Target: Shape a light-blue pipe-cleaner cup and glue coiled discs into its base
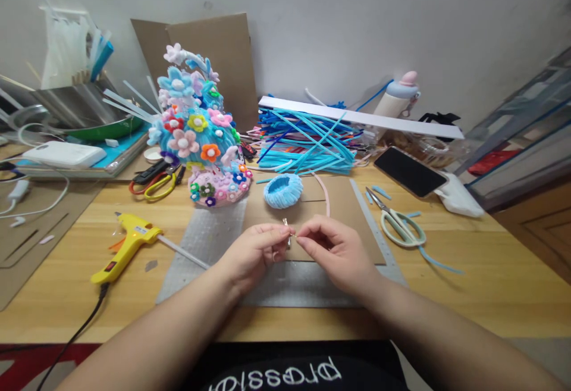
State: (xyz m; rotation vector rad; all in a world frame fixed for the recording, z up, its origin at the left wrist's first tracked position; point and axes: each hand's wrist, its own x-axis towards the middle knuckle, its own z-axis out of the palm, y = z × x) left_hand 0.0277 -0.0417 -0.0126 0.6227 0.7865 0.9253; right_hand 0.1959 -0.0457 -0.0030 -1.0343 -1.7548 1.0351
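Observation:
My left hand (256, 252) and my right hand (335, 249) meet over a brown cardboard sheet (343, 200), fingers pinched together. Between the fingertips is a small metal clip (288, 231), thin and shiny. Both hands grip it, one from each side. Just beyond the hands lies a fluffy light-blue ring of pipe cleaner (283, 190), with a pink pipe cleaner (325, 196) curving beside it. A tall ornament of pipe-cleaner flowers (198, 132) stands further back left on a pink base.
A yellow glue gun (127, 245) lies at left with its cord trailing off the table. White-handled scissors (399, 221) and a phone (410, 171) lie at right. A heap of blue pipe cleaners (307, 138) sits behind. Orange and yellow scissors (154, 183) lie by the ornament.

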